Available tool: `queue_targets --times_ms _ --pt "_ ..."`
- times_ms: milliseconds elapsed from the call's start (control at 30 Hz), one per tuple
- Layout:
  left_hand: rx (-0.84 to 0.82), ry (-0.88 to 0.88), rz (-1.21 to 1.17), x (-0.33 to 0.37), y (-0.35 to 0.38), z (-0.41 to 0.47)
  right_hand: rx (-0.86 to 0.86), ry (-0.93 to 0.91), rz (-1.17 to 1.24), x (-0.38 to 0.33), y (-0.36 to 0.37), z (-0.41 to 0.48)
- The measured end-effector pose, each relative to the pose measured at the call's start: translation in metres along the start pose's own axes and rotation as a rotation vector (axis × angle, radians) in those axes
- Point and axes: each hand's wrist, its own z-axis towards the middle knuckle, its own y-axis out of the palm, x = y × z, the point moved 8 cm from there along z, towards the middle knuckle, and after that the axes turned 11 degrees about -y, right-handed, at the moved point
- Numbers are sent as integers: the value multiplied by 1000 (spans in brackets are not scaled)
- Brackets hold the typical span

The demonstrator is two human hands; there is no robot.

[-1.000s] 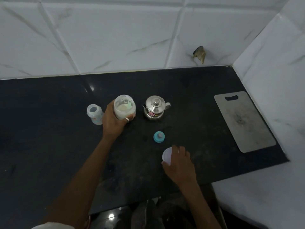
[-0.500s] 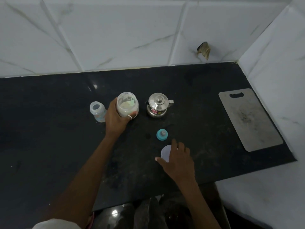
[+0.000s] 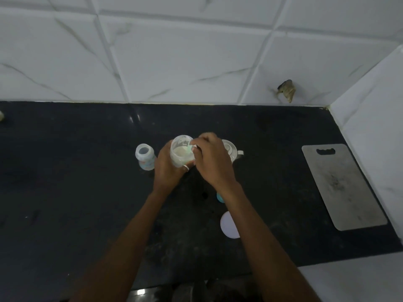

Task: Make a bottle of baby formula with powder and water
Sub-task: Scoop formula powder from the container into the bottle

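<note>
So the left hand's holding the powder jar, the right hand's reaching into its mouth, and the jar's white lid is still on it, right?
Not quite. The head view shows the powder jar open: its white lid lies flat on the black counter, near the right forearm. The rest holds: the left hand grips the jar and the right hand reaches into its mouth.

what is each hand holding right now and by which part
Left hand grips the open powder jar around its side. Right hand pinches the green scoop by its handle at the jar's rim.
</note>
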Motion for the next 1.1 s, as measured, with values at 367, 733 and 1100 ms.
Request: queue_targets --times_ms 367,733,1100 --pt "-36 -119 138 -21 6 3 -269 7 -198 23 51 56" --pt "-10 38 343 28 -1 -18 -187 110 -198 22 16 37" --pt "67 142 305 85 -33 -49 33 -85 -177 -50 -55 -19"
